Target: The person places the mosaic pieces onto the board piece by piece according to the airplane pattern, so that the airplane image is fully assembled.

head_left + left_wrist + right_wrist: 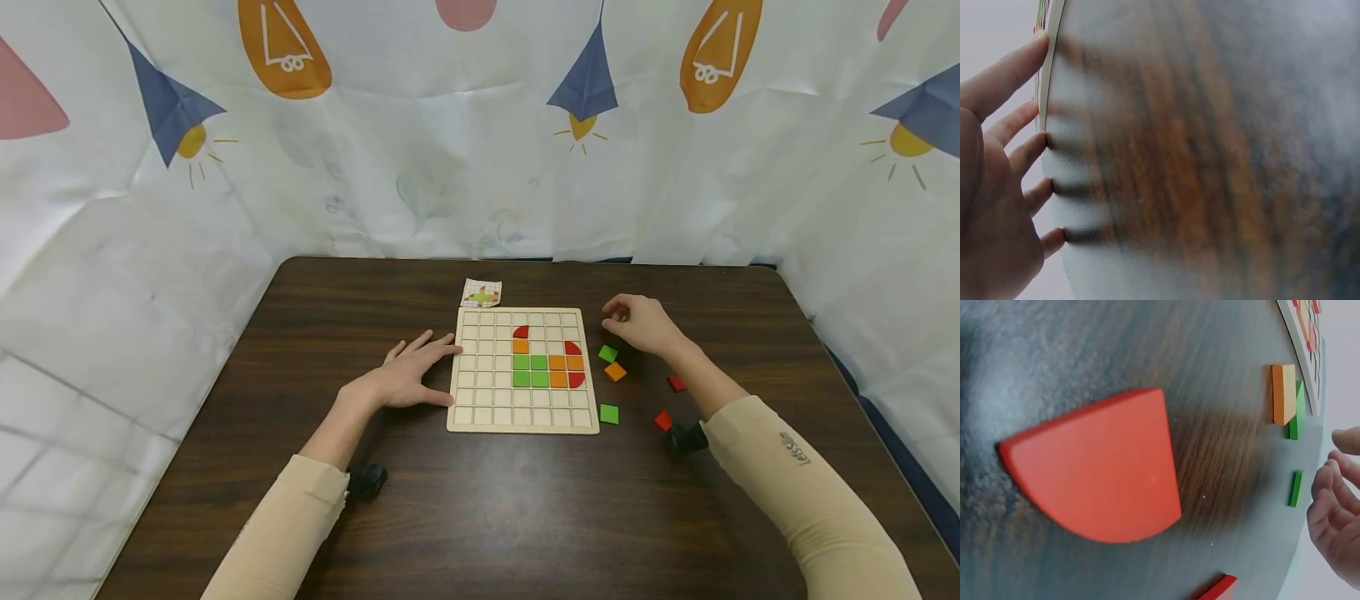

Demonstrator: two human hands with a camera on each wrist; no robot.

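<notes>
Wooden grid board point(522, 421) lies flat at table centre, roughly square, its edges running parallel to the table point(480, 517) edges. Part-filled: red, orange and green tiles grouped in the centre-right cells.

Left hand point(408, 377) at the board's 9 o'clock, palm down, fingers spread and straight, fingertips point(1040, 39) touching the board's left edge. It holds nothing; looks to be steadying the board.

Right hand point(643, 323) at the board's 3 o'clock, near the upper right corner, just clear of the board. Fingers curled inward; cannot tell whether they pinch a piece, nothing shows between them in the wrist view.

Loose pieces all lie on the right side, so the right hand is the nearer one by far. Green tile point(607, 353) and orange tile point(615, 372) sit just beside the hand, at its 7 o'clock. Another green square point(609, 414) off the board's lower right corner. Two red pieces point(677, 383) farther out beside the forearm; the wrist view shows one as a quarter-round point(1100, 465).

Small pattern card point(481, 292) at the board's 12 o'clock, touching or nearly touching its top edge; printed picture, no words legible.

Writing: small lettering on the right sleeve point(795, 448), too small to read with confidence.
</notes>
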